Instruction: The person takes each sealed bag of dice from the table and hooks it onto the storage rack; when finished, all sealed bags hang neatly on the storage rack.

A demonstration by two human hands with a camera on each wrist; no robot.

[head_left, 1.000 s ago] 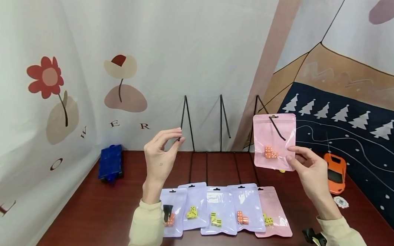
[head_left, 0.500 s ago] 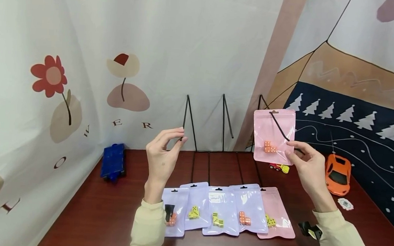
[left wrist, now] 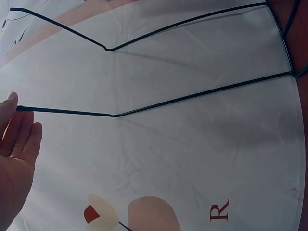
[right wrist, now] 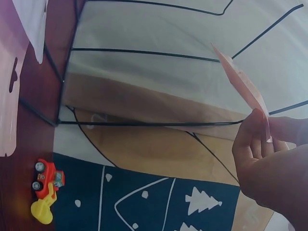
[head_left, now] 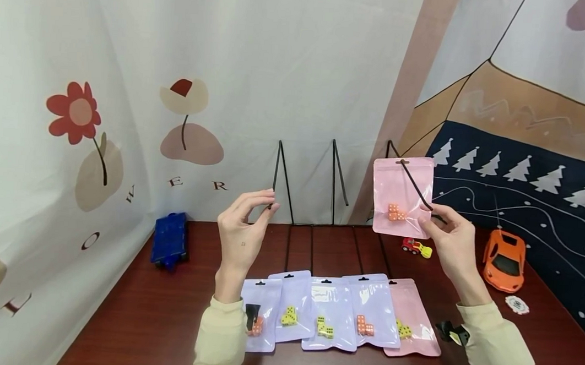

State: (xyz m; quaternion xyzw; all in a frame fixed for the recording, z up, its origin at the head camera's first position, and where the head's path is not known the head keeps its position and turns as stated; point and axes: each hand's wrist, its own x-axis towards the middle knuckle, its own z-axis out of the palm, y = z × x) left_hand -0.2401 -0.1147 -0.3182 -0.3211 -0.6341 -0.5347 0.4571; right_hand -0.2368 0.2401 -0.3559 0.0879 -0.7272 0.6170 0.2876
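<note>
Between thumb and fingers, my right hand pinches the lower right edge of a pink zip bag with orange dice inside. The right hook of a black wire rack passes through the bag's top hole and runs down in front of it. In the right wrist view the pink bag appears edge-on in the fingers. My left hand pinches the tip of the rack's left hook; the left wrist view shows that same wire hook. The middle hook carries nothing.
Several lilac zip bags and another pink bag, with dice inside, lie on the table before the rack. A blue case is at left; a toy loader, orange toy car and chip are at right.
The pink bag and my right hand have moved slightly up and left, bringing the bag farther along the right hook. My left hand keeps its pinch. The head view has shifted slightly.
</note>
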